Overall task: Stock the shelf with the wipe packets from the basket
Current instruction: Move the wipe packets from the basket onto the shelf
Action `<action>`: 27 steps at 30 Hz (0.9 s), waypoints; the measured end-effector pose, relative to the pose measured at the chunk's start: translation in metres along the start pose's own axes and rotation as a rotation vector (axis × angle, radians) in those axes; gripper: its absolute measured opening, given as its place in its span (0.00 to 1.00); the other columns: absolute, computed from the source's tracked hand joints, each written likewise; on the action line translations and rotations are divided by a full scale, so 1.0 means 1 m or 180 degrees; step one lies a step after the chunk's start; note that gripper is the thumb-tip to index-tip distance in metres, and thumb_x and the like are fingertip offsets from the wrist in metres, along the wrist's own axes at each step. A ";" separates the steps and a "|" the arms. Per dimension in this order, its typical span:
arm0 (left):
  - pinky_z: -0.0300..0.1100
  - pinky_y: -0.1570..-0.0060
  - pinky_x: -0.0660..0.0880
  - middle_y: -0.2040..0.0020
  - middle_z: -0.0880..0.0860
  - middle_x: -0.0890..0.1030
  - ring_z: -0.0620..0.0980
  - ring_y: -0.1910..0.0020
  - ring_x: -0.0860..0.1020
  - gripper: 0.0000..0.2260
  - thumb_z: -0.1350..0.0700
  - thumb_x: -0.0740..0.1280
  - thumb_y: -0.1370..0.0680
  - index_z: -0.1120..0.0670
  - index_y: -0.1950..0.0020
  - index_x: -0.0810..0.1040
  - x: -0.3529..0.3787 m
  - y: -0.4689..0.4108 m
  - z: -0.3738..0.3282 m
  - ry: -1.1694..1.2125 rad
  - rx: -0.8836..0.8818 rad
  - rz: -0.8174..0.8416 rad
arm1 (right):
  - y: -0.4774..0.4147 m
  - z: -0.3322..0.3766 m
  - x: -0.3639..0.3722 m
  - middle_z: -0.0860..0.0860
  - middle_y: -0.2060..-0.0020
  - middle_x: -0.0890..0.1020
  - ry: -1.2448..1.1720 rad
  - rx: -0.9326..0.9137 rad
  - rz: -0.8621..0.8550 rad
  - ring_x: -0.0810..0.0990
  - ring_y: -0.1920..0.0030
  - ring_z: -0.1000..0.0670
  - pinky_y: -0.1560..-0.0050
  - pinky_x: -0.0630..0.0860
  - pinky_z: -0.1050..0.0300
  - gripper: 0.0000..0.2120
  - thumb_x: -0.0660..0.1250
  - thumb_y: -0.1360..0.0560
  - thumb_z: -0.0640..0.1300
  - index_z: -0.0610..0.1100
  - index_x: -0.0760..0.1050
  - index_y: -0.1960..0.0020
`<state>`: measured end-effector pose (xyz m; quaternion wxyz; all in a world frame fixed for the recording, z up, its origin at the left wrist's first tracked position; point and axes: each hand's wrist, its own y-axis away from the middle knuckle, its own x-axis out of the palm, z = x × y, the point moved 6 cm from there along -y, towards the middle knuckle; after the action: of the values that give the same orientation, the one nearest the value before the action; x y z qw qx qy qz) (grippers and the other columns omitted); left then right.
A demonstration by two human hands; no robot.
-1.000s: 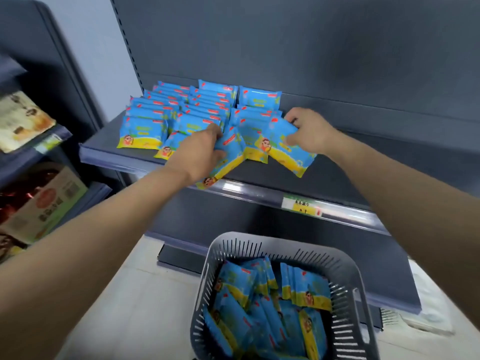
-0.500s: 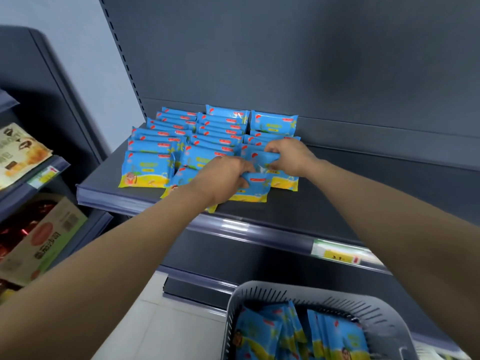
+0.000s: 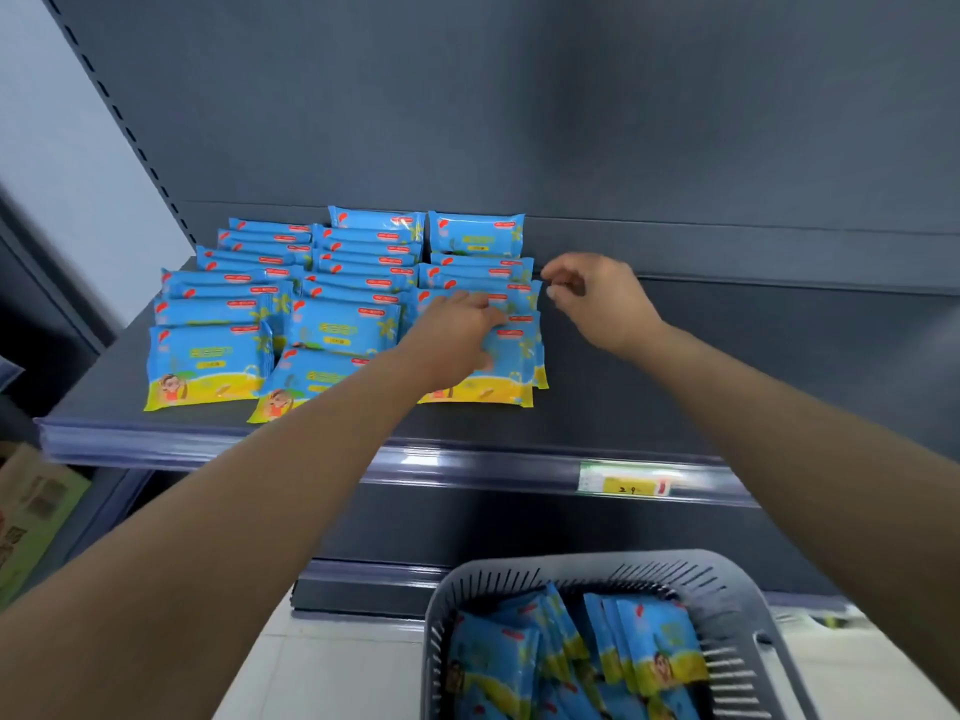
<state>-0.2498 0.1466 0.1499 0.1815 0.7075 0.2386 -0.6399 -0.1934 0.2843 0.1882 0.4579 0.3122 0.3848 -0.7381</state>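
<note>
One shelf point(image 3: 727, 366) carries the wipe packets point(image 3: 208, 356) in three overlapping columns, left, middle and right, each running from near to far. The overlap hides an exact count, though every column shows more than five. One price label point(image 3: 626, 483) sits on the shelf's near edge. One basket point(image 3: 737, 589) holds more packets, bunched too tightly to count. Two hands show: one left hand point(image 3: 457, 335), one right hand point(image 3: 602, 298).

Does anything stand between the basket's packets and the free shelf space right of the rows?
Nothing visible does. The shelf right of the rows is bare; the right hand hovers there, holding nothing.
</note>
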 end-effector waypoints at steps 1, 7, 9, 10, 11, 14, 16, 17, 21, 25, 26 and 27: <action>0.49 0.37 0.63 0.36 0.55 0.71 0.56 0.37 0.67 0.24 0.54 0.68 0.26 0.53 0.30 0.67 0.001 0.001 -0.001 -0.0069 -0.0006 -0.0019 | 0.007 0.002 -0.005 0.45 0.52 0.82 0.0042 -0.0021 -0.0024 0.77 0.53 0.46 0.49 0.75 0.50 0.09 0.65 0.25 0.39 0.41 0.78 0.46; 0.47 0.36 0.59 0.36 0.55 0.71 0.55 0.36 0.67 0.23 0.53 0.67 0.25 0.55 0.32 0.68 -0.010 0.017 -0.018 -0.0073 0.0062 -0.0554 | 0.047 0.019 -0.027 0.46 0.44 0.79 0.0926 -0.0294 -0.0011 0.74 0.42 0.44 0.39 0.68 0.49 0.16 0.64 0.23 0.45 0.43 0.72 0.37; 0.45 0.37 0.58 0.37 0.54 0.72 0.55 0.37 0.67 0.21 0.53 0.66 0.25 0.55 0.33 0.69 -0.020 0.026 -0.031 0.0028 0.0169 -0.0797 | 0.062 0.023 -0.034 0.46 0.40 0.77 0.1230 -0.0393 -0.0067 0.72 0.38 0.44 0.38 0.63 0.50 0.18 0.62 0.22 0.47 0.44 0.71 0.34; 0.45 0.37 0.57 0.37 0.54 0.72 0.55 0.37 0.67 0.20 0.54 0.66 0.24 0.56 0.33 0.69 -0.025 0.031 -0.038 0.0064 0.0222 -0.0892 | 0.071 0.025 -0.037 0.46 0.39 0.77 0.1334 -0.0448 -0.0100 0.71 0.37 0.44 0.38 0.62 0.51 0.18 0.62 0.22 0.47 0.43 0.70 0.34; 0.45 0.37 0.57 0.37 0.55 0.72 0.55 0.37 0.68 0.20 0.54 0.66 0.24 0.56 0.34 0.70 -0.029 0.036 -0.045 0.0095 0.0262 -0.0976 | 0.079 0.027 -0.040 0.46 0.39 0.76 0.1402 -0.0512 -0.0125 0.71 0.37 0.44 0.38 0.61 0.51 0.18 0.62 0.22 0.47 0.43 0.70 0.33; 0.43 0.39 0.56 0.39 0.55 0.73 0.55 0.38 0.68 0.19 0.55 0.67 0.25 0.57 0.34 0.71 -0.039 0.054 -0.069 0.0129 0.0391 -0.1163 | 0.105 0.030 -0.048 0.45 0.39 0.76 0.1442 -0.0643 -0.0192 0.72 0.38 0.43 0.38 0.61 0.50 0.18 0.63 0.23 0.45 0.41 0.71 0.34; 0.43 0.40 0.56 0.40 0.56 0.74 0.56 0.38 0.69 0.20 0.55 0.67 0.25 0.57 0.35 0.72 -0.039 0.068 -0.084 0.0126 0.0418 -0.1201 | 0.123 0.029 -0.049 0.44 0.40 0.77 0.1403 -0.0739 -0.0182 0.73 0.39 0.42 0.40 0.62 0.49 0.17 0.64 0.24 0.44 0.40 0.73 0.36; 0.43 0.40 0.56 0.40 0.56 0.74 0.57 0.39 0.69 0.20 0.55 0.68 0.25 0.58 0.35 0.72 -0.037 0.074 -0.092 0.0131 0.0412 -0.1203 | 0.133 0.027 -0.048 0.44 0.41 0.78 0.1383 -0.0786 -0.0154 0.73 0.40 0.42 0.40 0.63 0.48 0.17 0.64 0.24 0.43 0.40 0.73 0.36; 0.47 0.41 0.62 0.42 0.59 0.76 0.59 0.42 0.72 0.20 0.56 0.70 0.28 0.60 0.38 0.74 -0.012 0.102 -0.130 0.0233 0.0310 -0.1019 | 0.175 0.006 -0.041 0.44 0.42 0.78 0.1385 -0.0948 0.0110 0.74 0.40 0.42 0.41 0.65 0.49 0.16 0.65 0.25 0.43 0.40 0.74 0.38; 0.50 0.42 0.66 0.43 0.59 0.77 0.59 0.43 0.73 0.20 0.57 0.72 0.29 0.60 0.39 0.75 0.030 0.134 -0.162 0.0305 0.0090 -0.0740 | 0.220 -0.022 -0.025 0.44 0.43 0.79 0.1305 -0.1145 0.0447 0.74 0.42 0.42 0.42 0.65 0.48 0.15 0.65 0.26 0.42 0.41 0.75 0.40; 0.50 0.42 0.66 0.43 0.58 0.76 0.59 0.42 0.73 0.21 0.57 0.71 0.29 0.59 0.38 0.75 0.042 0.143 -0.165 0.0321 -0.0005 -0.0634 | 0.230 -0.029 -0.018 0.45 0.43 0.78 0.1295 -0.1189 0.0577 0.74 0.41 0.42 0.42 0.65 0.49 0.15 0.65 0.25 0.43 0.41 0.74 0.40; 0.49 0.41 0.66 0.42 0.58 0.76 0.58 0.42 0.72 0.21 0.56 0.71 0.28 0.59 0.37 0.74 0.053 0.151 -0.167 0.0319 -0.0097 -0.0502 | 0.240 -0.035 -0.009 0.45 0.42 0.78 0.1294 -0.1232 0.0742 0.73 0.40 0.43 0.41 0.65 0.49 0.15 0.64 0.25 0.44 0.41 0.74 0.39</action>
<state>-0.0229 0.1220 0.1088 0.1292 0.7148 0.3121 -0.6123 0.0339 0.2500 0.1102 0.5040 0.4025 0.5637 -0.5160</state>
